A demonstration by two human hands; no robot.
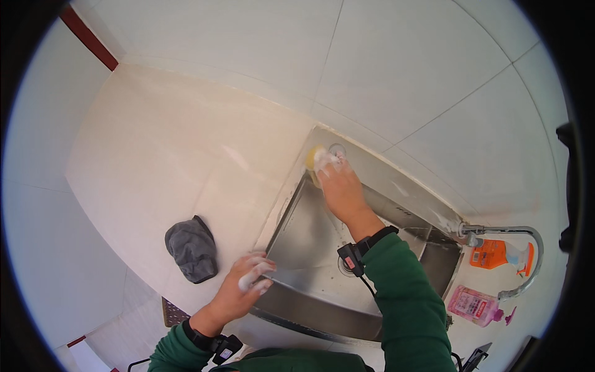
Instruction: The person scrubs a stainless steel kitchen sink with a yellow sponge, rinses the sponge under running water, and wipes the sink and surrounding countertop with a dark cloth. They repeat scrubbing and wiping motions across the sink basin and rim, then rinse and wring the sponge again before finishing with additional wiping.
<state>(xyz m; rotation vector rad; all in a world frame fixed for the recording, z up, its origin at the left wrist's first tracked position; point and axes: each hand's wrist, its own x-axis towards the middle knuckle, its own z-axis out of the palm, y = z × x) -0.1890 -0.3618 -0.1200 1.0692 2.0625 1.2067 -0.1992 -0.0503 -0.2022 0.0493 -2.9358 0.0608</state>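
My right hand (pixel 338 183), covered with white foam at the fingers, is on a yellow sponge (pixel 314 158) at the far left corner of the stainless steel sink (pixel 300 232). A round metal fitting (pixel 337 149) sits on the rim just beyond those fingertips. Foam also coats the fingers of my left hand (pixel 246 281), which rests on the near left corner of the sink's edge; no object shows in it. To the left of that hand, a crumpled grey cloth (pixel 191 249) lies on the pale countertop. A drain shows in the sink floor, partly hidden by the right wrist's device.
A curved metal faucet (pixel 537 242) stands at the sink's right end. Beside it lie an orange spray bottle (pixel 487 254) and a pink pump bottle (pixel 473 305). Tiled wall (pixel 395 83) rises behind the sink. A brown perforated mat (pixel 174 313) shows low on the left.
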